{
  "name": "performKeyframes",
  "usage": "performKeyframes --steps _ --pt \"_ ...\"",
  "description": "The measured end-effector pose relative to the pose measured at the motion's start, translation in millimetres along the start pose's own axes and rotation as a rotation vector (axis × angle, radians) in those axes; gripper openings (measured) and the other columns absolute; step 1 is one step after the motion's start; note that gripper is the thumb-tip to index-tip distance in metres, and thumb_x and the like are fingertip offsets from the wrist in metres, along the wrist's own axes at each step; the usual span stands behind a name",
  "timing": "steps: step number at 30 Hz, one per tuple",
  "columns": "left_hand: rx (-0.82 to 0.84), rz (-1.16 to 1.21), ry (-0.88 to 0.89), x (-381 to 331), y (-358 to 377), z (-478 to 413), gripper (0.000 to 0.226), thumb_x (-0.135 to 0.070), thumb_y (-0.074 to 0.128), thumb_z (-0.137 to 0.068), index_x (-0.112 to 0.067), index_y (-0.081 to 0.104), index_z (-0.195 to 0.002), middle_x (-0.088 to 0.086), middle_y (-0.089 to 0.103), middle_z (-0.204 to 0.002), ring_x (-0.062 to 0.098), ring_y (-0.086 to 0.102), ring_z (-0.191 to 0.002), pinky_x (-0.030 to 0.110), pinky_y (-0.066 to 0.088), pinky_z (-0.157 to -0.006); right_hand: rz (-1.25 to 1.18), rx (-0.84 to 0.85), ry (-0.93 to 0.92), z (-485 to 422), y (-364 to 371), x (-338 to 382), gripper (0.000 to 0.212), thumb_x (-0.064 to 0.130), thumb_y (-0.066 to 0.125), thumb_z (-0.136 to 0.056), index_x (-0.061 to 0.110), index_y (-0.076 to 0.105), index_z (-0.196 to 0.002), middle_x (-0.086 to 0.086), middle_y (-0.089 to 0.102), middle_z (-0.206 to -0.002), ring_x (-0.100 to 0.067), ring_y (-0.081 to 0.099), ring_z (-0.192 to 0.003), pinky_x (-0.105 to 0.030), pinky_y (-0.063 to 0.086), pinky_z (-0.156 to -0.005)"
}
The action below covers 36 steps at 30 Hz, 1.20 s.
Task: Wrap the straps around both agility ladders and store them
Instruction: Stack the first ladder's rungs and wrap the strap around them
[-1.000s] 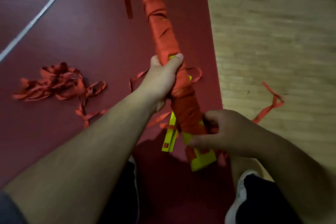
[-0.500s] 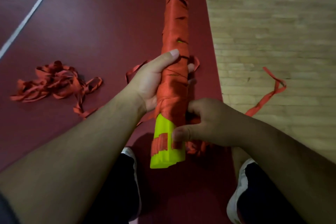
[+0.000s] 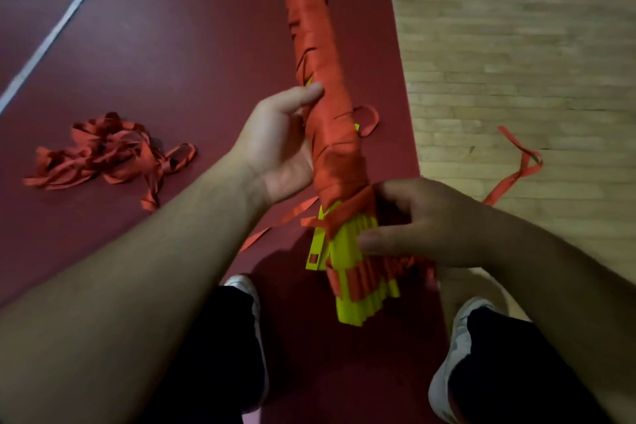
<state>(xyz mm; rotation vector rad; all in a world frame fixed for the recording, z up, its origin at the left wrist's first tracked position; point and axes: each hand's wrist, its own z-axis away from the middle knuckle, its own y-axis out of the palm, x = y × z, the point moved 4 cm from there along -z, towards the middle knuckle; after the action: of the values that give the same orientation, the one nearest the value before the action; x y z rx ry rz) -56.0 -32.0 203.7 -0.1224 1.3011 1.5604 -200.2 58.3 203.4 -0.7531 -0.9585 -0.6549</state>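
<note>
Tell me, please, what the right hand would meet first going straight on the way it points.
The ladder's yellow rungs: the right hand points left and its thumb seems to touch them now.

Ladder bundle [image 3: 323,120] central, pointing 12 o'clock; strap pile [image 3: 106,151] at 9 o'clock on mat [image 3: 189,45]; strap tail [image 3: 519,165] at 3 o'clock on floor [image 3: 516,27].

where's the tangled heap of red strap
In the head view, the tangled strap heap lies on the dark red floor at the left, left of the left hand and the wrapped ladder bundle.

Tangled straps [image 3: 106,151] on maroon floor [image 3: 179,45].
</note>
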Motion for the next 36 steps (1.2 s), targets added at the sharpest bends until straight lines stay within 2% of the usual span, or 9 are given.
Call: performKeyframes --steps 4,9,11,17,24,27,30,33,36 --pt "0.058 -0.036 -0.021 9.0 1.5 3.7 0.037 -0.040 0.059 -0.083 -0.006 0.065 -0.098 0.011 0.072 -0.096 0.021 0.070 -0.088 0.039 0.056 -0.085 -0.117 0.092 -0.070 0.6 4.1 -0.8 0.036 0.027 0.076 -0.079 0.015 0.069 -0.113 0.003 0.077 -0.109 -0.015 0.072 -0.104 -0.023 0.055 -0.086" --pt "-0.190 -0.311 0.178 12.1 -1.4 0.5 0.035 -0.025 0.065 -0.094 -0.007 0.049 -0.120 0.012 0.066 -0.091 0.023 0.066 -0.072 0.038 0.058 -0.066 0.081 0.105 0.011 -7.5 10.3 -14.7 0.032 0.030 0.074 -0.086 0.030 0.065 -0.116 0.022 0.072 -0.113 0.002 0.065 -0.109 -0.021 0.048 -0.092" --pt "-0.251 -0.368 0.226 13.9 -3.1 1.2 0.046 -0.021 0.068 -0.093 -0.011 0.038 -0.127 0.011 0.064 -0.094 0.026 0.064 -0.075 0.038 0.058 -0.066 0.093 0.129 0.068 -6.5 11.7 -19.1 0.041 0.037 0.075 -0.086 0.031 0.062 -0.124 0.015 0.071 -0.120 -0.002 0.065 -0.113 -0.027 0.050 -0.096" --pt "-0.135 -0.125 0.111 2.3 -10.5 -3.6 0.068 -0.012 0.065 -0.081 0.003 0.040 -0.142 0.022 0.059 -0.111 0.024 0.067 -0.077 0.034 0.058 -0.070 0.098 0.023 0.052 -7.3 4.4 -10.8 0.053 0.041 0.085 -0.073 0.034 0.062 -0.120 0.018 0.072 -0.114 -0.002 0.068 -0.107 -0.036 0.055 -0.097" --pt "-0.009 -0.149 -0.017 13.5 -3.5 3.4 0.065 -0.042 0.053 -0.089 0.000 0.052 -0.137 0.011 0.071 -0.113 0.021 0.069 -0.108 0.037 0.046 -0.106 -0.010 0.035 -0.014 -3.3 3.1 -2.6 0.059 0.037 0.086 -0.071 0.026 0.061 -0.124 0.008 0.072 -0.119 -0.012 0.068 -0.112 -0.037 0.055 -0.095" --pt "-0.032 -0.088 0.079 2.1 -4.5 0.1 0.052 -0.033 0.061 -0.090 -0.002 0.050 -0.129 0.011 0.070 -0.089 0.023 0.071 -0.082 0.045 0.046 -0.105 -0.136 0.024 -0.059 -4.6 2.9 5.4 0.052 0.030 0.081 -0.070 0.021 0.064 -0.118 0.004 0.075 -0.112 -0.015 0.071 -0.106 -0.027 0.056 -0.086" --pt "0.048 -0.043 0.077 -5.7 -1.3 1.9 0.028 -0.022 0.052 -0.088 -0.005 0.052 -0.110 0.012 0.059 -0.086 0.022 0.060 -0.076 0.043 0.047 -0.098 -0.156 0.034 -0.040 -2.4 -3.4 9.8 0.038 0.026 0.074 -0.077 0.022 0.066 -0.114 0.004 0.076 -0.110 -0.014 0.072 -0.103 -0.023 0.056 -0.082" --pt "-0.068 -0.164 0.158 -3.3 -5.4 -0.3 0.018 -0.018 0.053 -0.100 -0.008 0.053 -0.115 0.004 0.065 -0.084 0.016 0.066 -0.071 0.032 0.057 -0.070 -0.114 -0.026 -0.010 0.6 -7.1 10.9 0.050 0.060 0.077 -0.071 0.024 0.071 -0.105 0.001 0.076 -0.102 -0.015 0.073 -0.094 -0.027 0.056 -0.077" --pt "-0.252 -0.323 0.230 3.0 -13.5 -5.7 0.042 -0.028 0.067 -0.094 -0.004 0.054 -0.126 0.006 0.070 -0.097 0.016 0.071 -0.079 0.034 0.059 -0.073 -0.065 -0.099 -0.020 -1.4 -3.3 10.6 0.074 0.082 0.070 -0.056 0.025 0.072 -0.102 0.006 0.076 -0.090 -0.013 0.072 -0.083 -0.029 0.058 -0.076"
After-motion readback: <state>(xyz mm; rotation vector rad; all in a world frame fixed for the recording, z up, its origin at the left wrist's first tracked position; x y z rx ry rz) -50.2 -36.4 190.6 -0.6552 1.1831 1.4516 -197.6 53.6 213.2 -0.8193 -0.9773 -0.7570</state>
